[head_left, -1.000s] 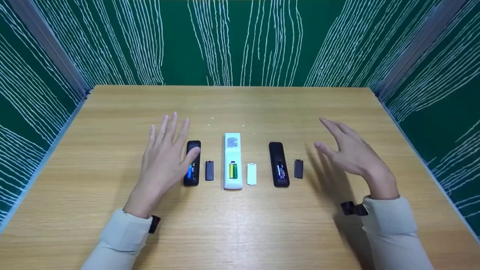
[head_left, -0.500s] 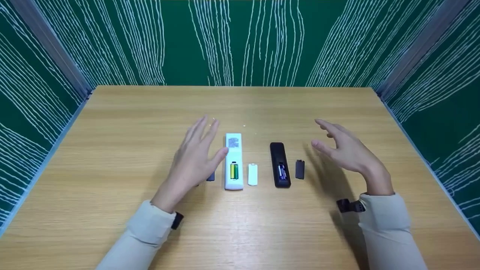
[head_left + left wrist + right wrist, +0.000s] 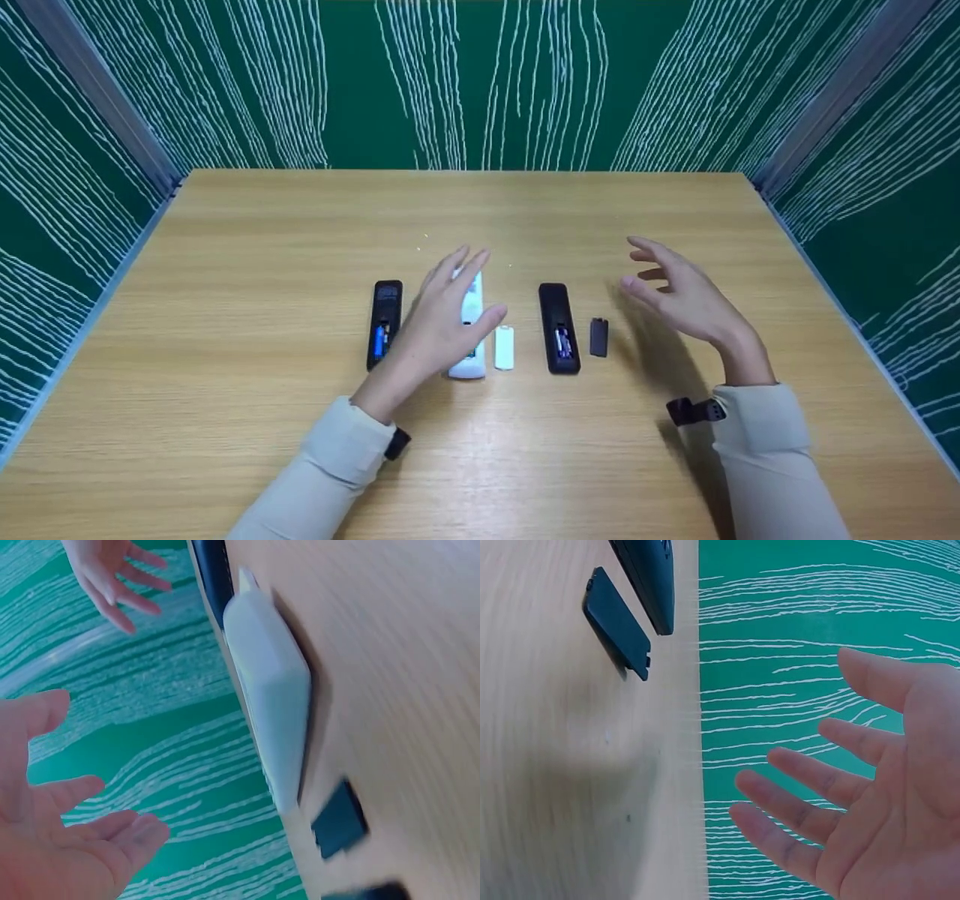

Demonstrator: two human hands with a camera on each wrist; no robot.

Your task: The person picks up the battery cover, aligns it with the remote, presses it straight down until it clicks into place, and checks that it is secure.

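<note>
My left hand (image 3: 442, 322) hovers over the white remote control (image 3: 470, 367), fingers spread and holding nothing, covering much of it in the head view. A white battery cover (image 3: 504, 348) lies just right of that remote. Left of the hand is a black remote (image 3: 385, 307) with a blue battery in its bay; its dark cover (image 3: 341, 819) is hidden in the head view but shows in the left wrist view. My right hand (image 3: 686, 296) is held above the table, relaxed and empty, right of another black remote (image 3: 556, 307) with batteries showing and its dark cover (image 3: 598, 337).
The remotes lie in a row, face down, on a wooden table (image 3: 225, 315). A few tiny white specks lie behind them. Green panels (image 3: 360, 82) with white wavy lines stand around the back and sides.
My left hand has swept right, from over the left black remote to over the white one, uncovering the black remote again. The right hand has drifted slightly left, its fingers a little more curved.
</note>
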